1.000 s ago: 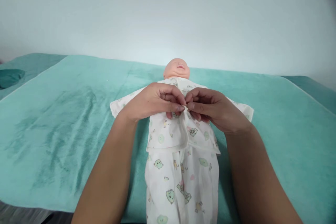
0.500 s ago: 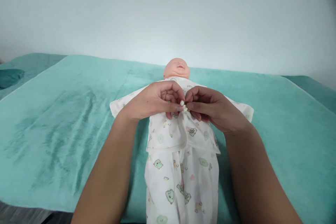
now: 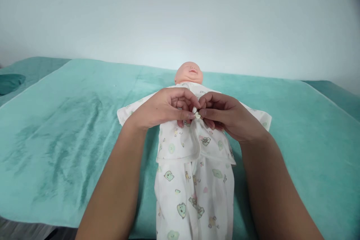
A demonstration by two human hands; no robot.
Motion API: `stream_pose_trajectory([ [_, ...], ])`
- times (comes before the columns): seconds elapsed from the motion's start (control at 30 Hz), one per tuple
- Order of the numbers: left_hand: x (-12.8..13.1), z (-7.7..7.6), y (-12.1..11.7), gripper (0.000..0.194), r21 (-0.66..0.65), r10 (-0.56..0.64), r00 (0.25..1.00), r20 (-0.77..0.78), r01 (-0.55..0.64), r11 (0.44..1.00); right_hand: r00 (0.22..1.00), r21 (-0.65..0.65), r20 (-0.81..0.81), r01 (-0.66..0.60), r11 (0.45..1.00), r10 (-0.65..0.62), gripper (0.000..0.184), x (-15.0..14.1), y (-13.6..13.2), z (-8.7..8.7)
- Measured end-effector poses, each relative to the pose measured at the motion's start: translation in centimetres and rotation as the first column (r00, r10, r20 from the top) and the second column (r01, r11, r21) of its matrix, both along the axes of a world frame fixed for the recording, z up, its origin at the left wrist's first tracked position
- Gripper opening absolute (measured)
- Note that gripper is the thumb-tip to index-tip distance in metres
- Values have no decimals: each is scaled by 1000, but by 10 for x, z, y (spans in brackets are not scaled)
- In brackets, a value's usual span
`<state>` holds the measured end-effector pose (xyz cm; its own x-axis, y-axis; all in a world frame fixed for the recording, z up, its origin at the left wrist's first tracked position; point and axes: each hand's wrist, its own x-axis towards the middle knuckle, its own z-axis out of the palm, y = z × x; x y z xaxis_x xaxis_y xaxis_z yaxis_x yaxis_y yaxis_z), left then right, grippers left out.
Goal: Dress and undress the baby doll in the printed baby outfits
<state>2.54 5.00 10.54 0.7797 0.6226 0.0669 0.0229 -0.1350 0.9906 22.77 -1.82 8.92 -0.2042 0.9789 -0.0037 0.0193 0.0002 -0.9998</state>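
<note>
A baby doll (image 3: 189, 72) lies on its back with its head at the far end. It wears a white baby shirt (image 3: 177, 142) with a small animal print, over matching trousers (image 3: 194, 198). At the chest, my left hand (image 3: 171, 107) pinches the shirt's front edge between thumb and fingers. My right hand (image 3: 221, 111) pinches the opposite edge right beside it, the fingertips almost meeting. Between them shows a small pale fastening (image 3: 197, 114), perhaps a button or a knotted tie; its exact kind is hidden by the fingers.
The doll lies on a turquoise plush blanket (image 3: 70, 146), wrinkled on the left. A pale wall (image 3: 180, 15) rises behind it. At the far left lies a darker green cloth item (image 3: 11, 83). Grey floor (image 3: 22, 228) shows at the lower left.
Both hands stay at the chest with only tiny finger shifts. The fingertips have drawn slightly closer around the small fastening.
</note>
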Motion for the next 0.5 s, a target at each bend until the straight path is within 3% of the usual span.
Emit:
stream_pose_trajectory([
  [0.5,0,-1,1,15,13,-25,999,30,25,1000,1000,19,9,-8,1000,8,24,-1,1,0],
])
